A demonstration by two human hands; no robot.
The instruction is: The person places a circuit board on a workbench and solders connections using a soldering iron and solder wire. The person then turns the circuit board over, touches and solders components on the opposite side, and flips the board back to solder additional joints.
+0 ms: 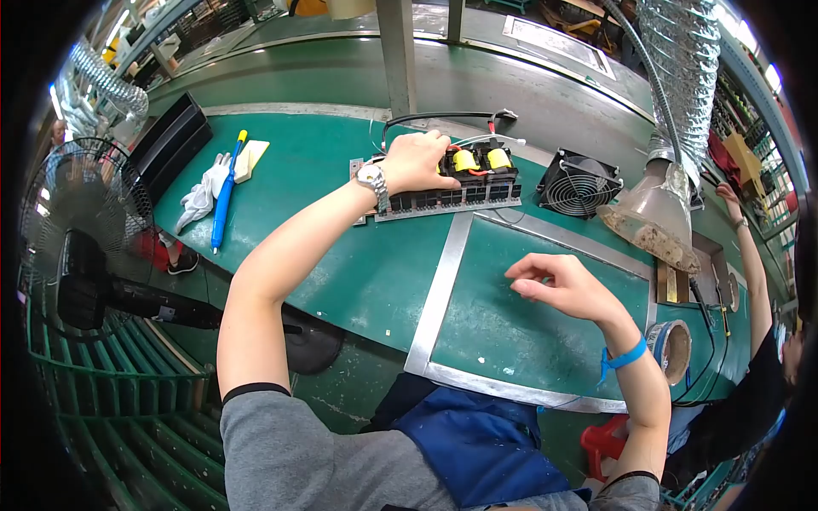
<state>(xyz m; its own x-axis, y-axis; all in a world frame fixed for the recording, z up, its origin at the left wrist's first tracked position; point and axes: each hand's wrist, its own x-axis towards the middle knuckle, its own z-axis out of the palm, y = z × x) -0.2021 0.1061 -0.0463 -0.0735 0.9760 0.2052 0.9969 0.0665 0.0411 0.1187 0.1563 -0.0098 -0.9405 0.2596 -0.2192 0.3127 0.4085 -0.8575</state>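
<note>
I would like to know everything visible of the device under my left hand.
The device is long and mostly black, with yellow-wrapped parts on top, red, black and white wires, and a grey, metallic-looking strip along its near edge. It lies slightly slanted on the green tabletop, near the far edge. The left hand covers and touches its left part, hiding details there.

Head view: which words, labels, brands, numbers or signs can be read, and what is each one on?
None can be read clearly.
Roll: blue and white markings, too small to read.
Watch: dial too small to read.
Coil unit: no legible marks.
</note>
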